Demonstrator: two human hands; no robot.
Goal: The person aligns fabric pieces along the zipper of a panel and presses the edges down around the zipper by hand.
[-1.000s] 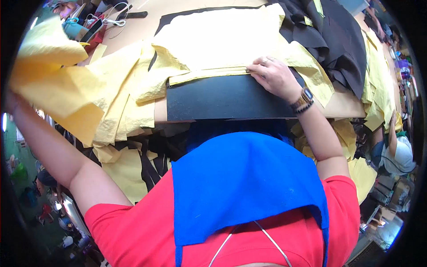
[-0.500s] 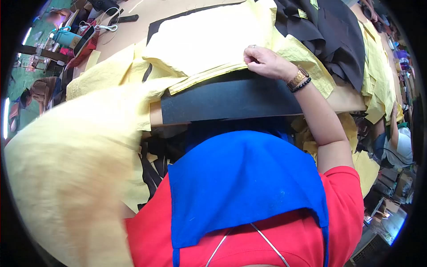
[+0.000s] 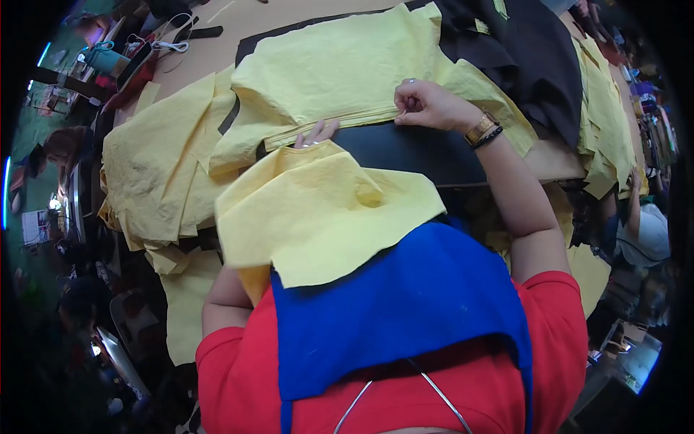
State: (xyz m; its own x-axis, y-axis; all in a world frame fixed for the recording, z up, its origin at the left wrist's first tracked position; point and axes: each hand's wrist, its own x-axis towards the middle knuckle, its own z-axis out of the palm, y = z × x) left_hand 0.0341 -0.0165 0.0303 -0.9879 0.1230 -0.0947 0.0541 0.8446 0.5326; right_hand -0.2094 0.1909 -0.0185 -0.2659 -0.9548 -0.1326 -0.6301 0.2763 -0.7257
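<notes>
A stack of yellow fabric sheets [image 3: 332,76] lies on the table, its layered edge towards me. My right hand [image 3: 434,105] is closed in a pinch at that edge, near its right part, wearing a ring, a gold watch and a dark bracelet. At the left part of the same edge, the fingers of my left hand [image 3: 318,134] show bent against the yellow layers. A loose yellow fabric piece [image 3: 325,210] drapes over my left hand and forearm and onto my blue apron [image 3: 405,304]. It hides the palm and thumb of that hand.
Black sheet material [image 3: 426,155] lies under the stack at the table's front edge. More yellow fabric [image 3: 159,159] hangs over the left side. Dark fabric [image 3: 520,65] is piled at the back right. A white cable [image 3: 173,45] lies back left. Another person [image 3: 647,231] is at the far right.
The loose yellow piece has swung from the far left inward over my left forearm and apron. My left fingers now show at the stack edge. My right hand has stayed nearly in place.
</notes>
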